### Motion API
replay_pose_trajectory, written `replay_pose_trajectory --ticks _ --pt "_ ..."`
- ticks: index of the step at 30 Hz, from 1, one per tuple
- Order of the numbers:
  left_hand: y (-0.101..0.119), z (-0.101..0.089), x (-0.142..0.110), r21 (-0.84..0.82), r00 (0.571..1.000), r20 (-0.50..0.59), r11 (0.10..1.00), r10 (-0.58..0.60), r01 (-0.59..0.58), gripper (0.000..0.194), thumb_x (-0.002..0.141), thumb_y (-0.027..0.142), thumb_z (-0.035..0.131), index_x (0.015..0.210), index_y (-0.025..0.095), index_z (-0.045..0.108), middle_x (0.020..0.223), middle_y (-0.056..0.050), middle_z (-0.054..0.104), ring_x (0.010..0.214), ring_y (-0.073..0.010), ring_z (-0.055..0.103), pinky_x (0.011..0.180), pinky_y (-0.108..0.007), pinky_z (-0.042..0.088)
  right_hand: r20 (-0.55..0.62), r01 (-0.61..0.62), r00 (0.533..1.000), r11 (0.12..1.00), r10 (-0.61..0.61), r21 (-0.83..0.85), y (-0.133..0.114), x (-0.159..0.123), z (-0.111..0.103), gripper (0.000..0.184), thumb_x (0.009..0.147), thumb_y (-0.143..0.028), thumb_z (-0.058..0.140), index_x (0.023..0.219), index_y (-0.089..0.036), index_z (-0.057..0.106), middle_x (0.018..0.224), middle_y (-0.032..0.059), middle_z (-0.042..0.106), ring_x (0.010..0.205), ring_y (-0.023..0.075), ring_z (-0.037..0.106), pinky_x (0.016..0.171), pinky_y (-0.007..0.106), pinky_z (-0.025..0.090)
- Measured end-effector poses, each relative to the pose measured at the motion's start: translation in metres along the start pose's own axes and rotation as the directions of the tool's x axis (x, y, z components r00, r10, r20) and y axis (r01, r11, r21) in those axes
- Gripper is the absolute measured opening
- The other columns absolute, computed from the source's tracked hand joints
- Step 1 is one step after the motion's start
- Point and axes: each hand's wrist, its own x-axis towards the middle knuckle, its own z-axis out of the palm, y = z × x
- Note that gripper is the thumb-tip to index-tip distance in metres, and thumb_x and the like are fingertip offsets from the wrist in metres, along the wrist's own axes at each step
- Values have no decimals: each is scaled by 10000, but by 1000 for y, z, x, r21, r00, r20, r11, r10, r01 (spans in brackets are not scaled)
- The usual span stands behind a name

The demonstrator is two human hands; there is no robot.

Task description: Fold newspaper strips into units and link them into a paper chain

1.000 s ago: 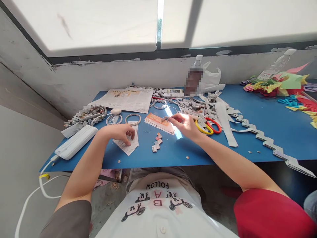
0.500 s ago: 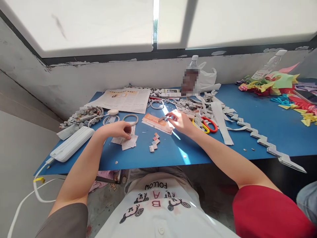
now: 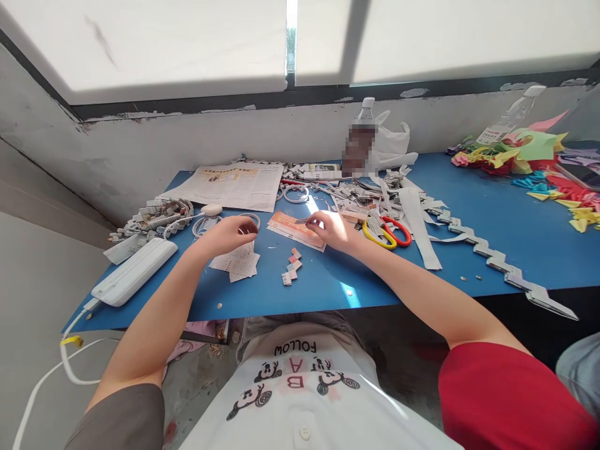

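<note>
My left hand (image 3: 230, 236) is above the small printed paper slips (image 3: 244, 261), its fingers curled with a gap to the thumb and nothing visible in them. Just behind its fingertips lies a roll of tape (image 3: 255, 218), partly covered. My right hand (image 3: 332, 230) pinches a small folded paper piece (image 3: 301, 221) over an orange-and-white printed sheet (image 3: 285, 224). Between the hands, nearer the table edge, rests a short zigzag chain of folded paper (image 3: 293, 267).
Scissors with red and yellow handles (image 3: 380, 234) lie right of my right hand, beside a long folded-paper chain (image 3: 492, 257). Newspaper (image 3: 234, 187), heaped paper pieces (image 3: 349, 203) and a bottle (image 3: 360, 147) stand behind. A white power bank-like case (image 3: 135, 270) sits left.
My left hand has lifted off the paper slips and moved slightly away from me, toward the tape roll. My right hand has shifted a little left with the folded piece.
</note>
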Motion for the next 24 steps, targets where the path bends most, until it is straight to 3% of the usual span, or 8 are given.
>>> replay_pose_trajectory --ticks 2,5,9,11,14,18,24 --pt "8 7 0 -64 995 -88 996 51 -57 384 821 522 534 996 205 665 1029 -68 699 929 -230 630 804 -326 498 31 -40 999 995 38 96 -9 -4 0 226 899 -320 514 957 -194 693 892 66 701 807 194 617 681 299 445" --pt "21 19 -1 -156 986 -123 979 114 -132 432 831 540 546 1060 191 656 1048 -75 696 944 -221 635 851 -341 502 87 -78 995 967 58 243 -19 -10 2 222 862 -383 574 927 -195 672 802 35 688 720 167 601 642 287 442" --pt "34 40 -3 -369 979 -72 907 189 -202 492 818 495 598 1222 215 591 979 -53 716 893 -203 667 828 -336 529 170 -117 985 869 39 481 -27 -17 8 241 833 -420 608 869 -183 632 674 -3 640 622 133 553 601 275 441" --pt "36 49 -2 -445 977 -78 870 200 -214 422 821 447 601 1165 204 620 914 -45 713 827 -190 673 788 -326 542 197 -125 980 819 15 559 -29 -19 11 258 813 -435 632 836 -178 620 680 -2 637 624 127 550 603 273 448" --pt "37 58 0 -508 976 -134 833 174 -218 247 816 387 595 922 176 666 810 -41 690 717 -168 647 699 -311 551 209 -140 978 788 15 599 -31 -21 13 300 748 -457 699 765 -173 603 683 -2 633 629 123 545 599 270 444" --pt "39 59 2 -597 985 -108 784 132 -170 175 791 335 605 841 168 604 741 -41 678 685 -169 651 609 -291 546 199 -155 979 771 38 618 -28 -20 14 282 701 -401 740 696 -172 574 644 -15 609 616 119 539 585 266 440" --pt "39 55 0 -593 991 -70 794 113 -133 313 828 309 493 1114 193 546 826 -34 689 722 -166 669 583 -266 535 147 -155 986 700 72 697 -29 -18 14 195 684 -276 715 815 -179 608 734 5 668 661 139 613 651 300 513"
